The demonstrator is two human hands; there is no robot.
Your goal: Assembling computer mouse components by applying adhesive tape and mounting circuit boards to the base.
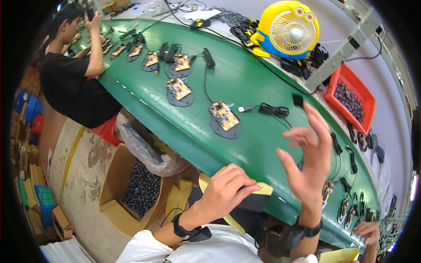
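Note:
My left hand point(228, 190) is closed, thumb and forefinger pinching the edge of a yellow sheet point(264, 189) with a black face, near the bench's front edge. To its right, my right hand point(310, 160) is raised over the green bench with its fingers spread. A small black square pad point(297, 100) appears at the tip of its forefinger; I cannot tell whether it sticks there. Left of that hand lie a coiled black USB cable point(274, 110) and its white-tipped plug point(246, 108). The nearest circuit board point(223, 116) rests on a dark rounded base.
More circuit boards point(179, 89) with cables line the green bench point(149, 92). A yellow fan point(291, 33) and a red bin point(370, 103) of small dark parts stand along the back. Below is a cardboard box point(115, 179) of black parts. A co-worker point(72, 72) works at left; another person's hand point(368, 232) shows at lower right.

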